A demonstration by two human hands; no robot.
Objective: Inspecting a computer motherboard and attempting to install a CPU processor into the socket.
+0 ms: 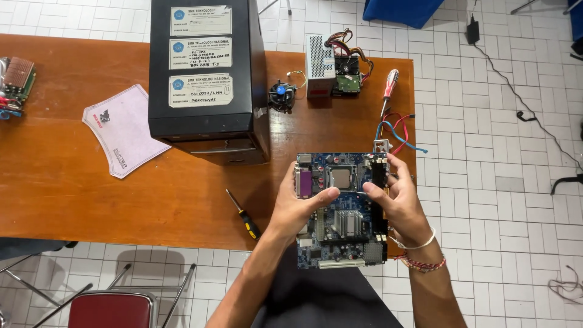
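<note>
I hold a blue computer motherboard (343,234) in front of me, over the near right corner of the wooden table (61,194). My left hand (299,208) grips its left edge, thumb pressed on the board near the square processor socket (340,178). My right hand (398,197) grips the right edge, fingers curled around the black memory slots, thumb on the board's middle. A silver heatsink (348,223) sits between my thumbs.
A black computer case (206,73) lies on the table. Nearby are a yellow-black screwdriver (244,215), a red-handled screwdriver (388,88), a cooler fan (282,95), a power supply with wires (331,70), red and blue cables (398,130), a pink sheet (121,129) and a red chair (112,308).
</note>
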